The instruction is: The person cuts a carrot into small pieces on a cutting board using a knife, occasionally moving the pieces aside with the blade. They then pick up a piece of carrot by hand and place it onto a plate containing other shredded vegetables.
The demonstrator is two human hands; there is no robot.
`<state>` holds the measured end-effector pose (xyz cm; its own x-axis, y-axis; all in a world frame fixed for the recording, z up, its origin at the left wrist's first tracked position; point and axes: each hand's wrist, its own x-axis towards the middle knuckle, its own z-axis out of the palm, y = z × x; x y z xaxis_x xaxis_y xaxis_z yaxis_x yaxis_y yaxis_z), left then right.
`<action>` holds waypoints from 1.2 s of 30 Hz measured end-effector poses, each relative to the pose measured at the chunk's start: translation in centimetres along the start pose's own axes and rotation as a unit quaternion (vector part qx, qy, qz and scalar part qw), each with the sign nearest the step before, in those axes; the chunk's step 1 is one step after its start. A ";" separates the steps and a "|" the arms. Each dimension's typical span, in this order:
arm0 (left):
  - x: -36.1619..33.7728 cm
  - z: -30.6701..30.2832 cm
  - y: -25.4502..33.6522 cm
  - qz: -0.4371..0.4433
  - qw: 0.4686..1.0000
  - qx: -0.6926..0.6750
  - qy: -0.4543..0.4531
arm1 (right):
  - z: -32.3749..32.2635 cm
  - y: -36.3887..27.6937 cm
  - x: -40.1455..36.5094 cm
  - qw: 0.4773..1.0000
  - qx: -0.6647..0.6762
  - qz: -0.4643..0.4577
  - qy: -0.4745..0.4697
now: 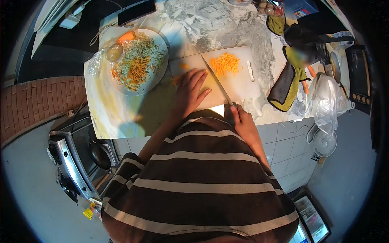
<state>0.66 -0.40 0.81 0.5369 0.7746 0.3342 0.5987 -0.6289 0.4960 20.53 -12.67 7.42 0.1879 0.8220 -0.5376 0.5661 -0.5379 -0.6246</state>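
Observation:
My right hand (243, 121) is wrapped round the handle of a kitchen knife (217, 82), whose long blade slants up and left across a white cutting board (248, 87). To the right of the blade lies a heap of chopped carrot (225, 64). My left hand (189, 91) rests on the board left of the blade, fingers stretched out and thumb apart. A few small orange pieces (184, 65) lie beside its fingers; whatever is under the palm is hidden. Left of the board, a large white plate (161, 77) bears shredded vegetables (139, 60), with carrot strips on top.
A carrot piece (126, 37) and a round item in plastic (114, 52) sit at the plate's edge. A phone (137, 12) lies at the back. Right of the board are a dark cloth with yellow-green edging (283, 85) and plastic bags (325, 97). A stove (73, 162) stands lower left.

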 end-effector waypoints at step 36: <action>-0.1 0.0 -0.6 0.015 0.999 0.028 -0.019 | 0.7 0.1 0.0 0.998 -0.049 -0.016 0.022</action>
<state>0.25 -0.08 0.43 0.5768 0.7531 0.3165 0.6141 -0.6552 0.4400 19.99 -12.83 6.91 0.2033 0.8468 -0.4915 0.6477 -0.4928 -0.5811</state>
